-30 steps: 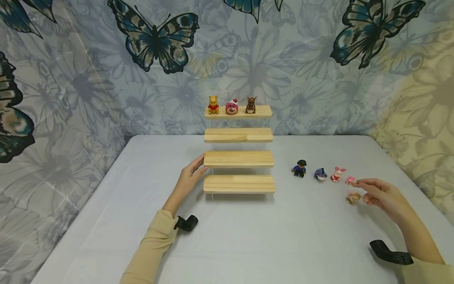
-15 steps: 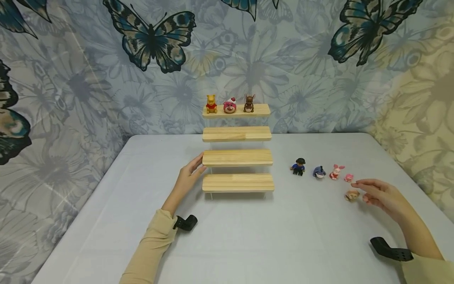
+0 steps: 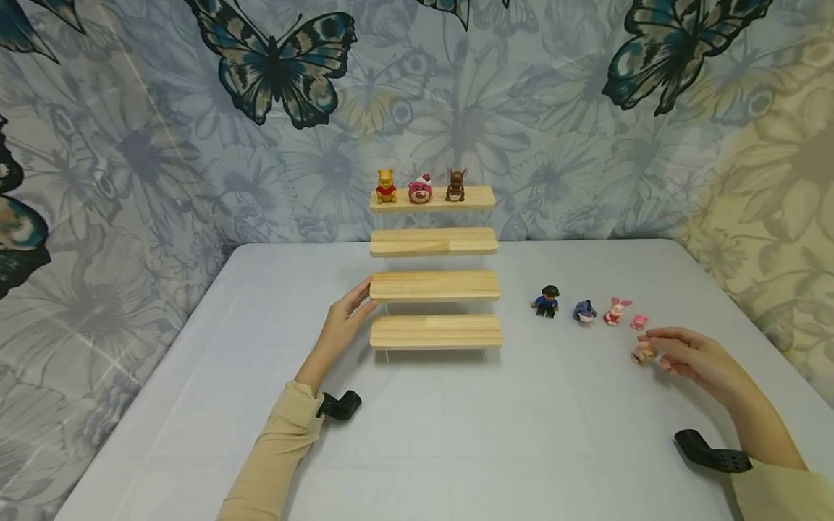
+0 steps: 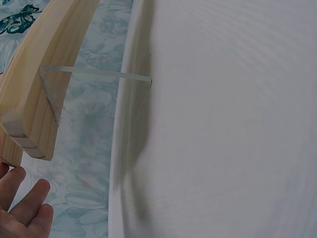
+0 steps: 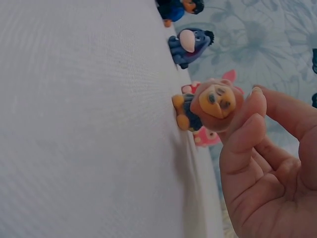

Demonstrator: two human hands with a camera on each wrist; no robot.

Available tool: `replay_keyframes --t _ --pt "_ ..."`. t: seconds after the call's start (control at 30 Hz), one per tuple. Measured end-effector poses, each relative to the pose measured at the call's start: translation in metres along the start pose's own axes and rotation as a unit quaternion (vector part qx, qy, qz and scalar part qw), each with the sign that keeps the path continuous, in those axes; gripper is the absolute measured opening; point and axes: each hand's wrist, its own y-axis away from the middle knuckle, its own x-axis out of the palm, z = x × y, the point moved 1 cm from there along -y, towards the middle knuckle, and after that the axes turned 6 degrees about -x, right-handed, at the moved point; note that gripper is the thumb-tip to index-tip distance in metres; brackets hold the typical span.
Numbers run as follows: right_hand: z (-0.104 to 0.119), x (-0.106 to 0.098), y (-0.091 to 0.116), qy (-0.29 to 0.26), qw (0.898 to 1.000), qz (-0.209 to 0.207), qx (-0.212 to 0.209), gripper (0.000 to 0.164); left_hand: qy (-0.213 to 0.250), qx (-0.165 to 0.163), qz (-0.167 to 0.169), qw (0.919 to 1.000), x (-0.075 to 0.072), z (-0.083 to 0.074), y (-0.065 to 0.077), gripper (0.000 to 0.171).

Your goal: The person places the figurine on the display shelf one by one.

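Observation:
A tiered wooden display shelf stands mid-table. My left hand holds the left end of its third plank down, thumb near the front edge and fingers behind; the left wrist view shows fingertips against the wood. On the right, my right hand is beside a small figurine with a tan hood and dark blue clothes, which stands on the table. Its bent fingers are very near the head, with no clear grip. Behind it are a pink figurine and a piglet figurine.
A donkey figurine and a figurine in a dark cap stand farther left. On the top plank sit a yellow bear, a pink bear and a brown figurine. Patterned cloth hangs behind the table.
My right hand has come slightly closer to the hooded figurine, its fingertips now overlapping it in the head view. The left hand stays at the shelf. The head view has shifted a little.

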Motion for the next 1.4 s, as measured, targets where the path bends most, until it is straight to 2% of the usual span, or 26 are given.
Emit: replay_keyframes --t 0.13,0.27,0.37,0.67,0.83,1.13,1.4 --pt "-0.001 0.000 -0.002 0.031 0.999 -0.002 0.014 0.018 -0.001 0.008 -0.001 1.0000 -0.001 0.005 -0.002 0.050" --pt "-0.002 0.000 -0.002 0.051 0.998 -0.003 0.021 0.018 0.002 -0.004 0.001 1.0000 0.000 -0.014 0.004 0.048" --pt "-0.002 0.000 -0.002 0.058 0.998 -0.004 0.026 0.018 -0.008 -0.007 -0.001 0.9999 0.000 -0.015 0.004 0.047" --pt "-0.004 0.002 -0.004 0.040 0.999 0.009 0.027 0.022 -0.020 -0.003 -0.013 0.9997 -0.001 0.017 -0.006 0.052" --pt "-0.005 0.001 -0.004 0.041 0.998 0.012 0.041 0.022 -0.023 0.004 -0.013 0.9997 -0.001 0.019 -0.006 0.051" --pt "-0.007 -0.002 -0.003 0.017 0.998 0.060 0.030 0.032 -0.028 0.000 -0.011 0.9996 0.000 0.019 -0.007 0.050" --pt "-0.008 -0.002 -0.001 0.004 0.997 0.063 0.038 0.032 -0.021 0.001 -0.009 0.9997 0.001 0.020 -0.008 0.050"
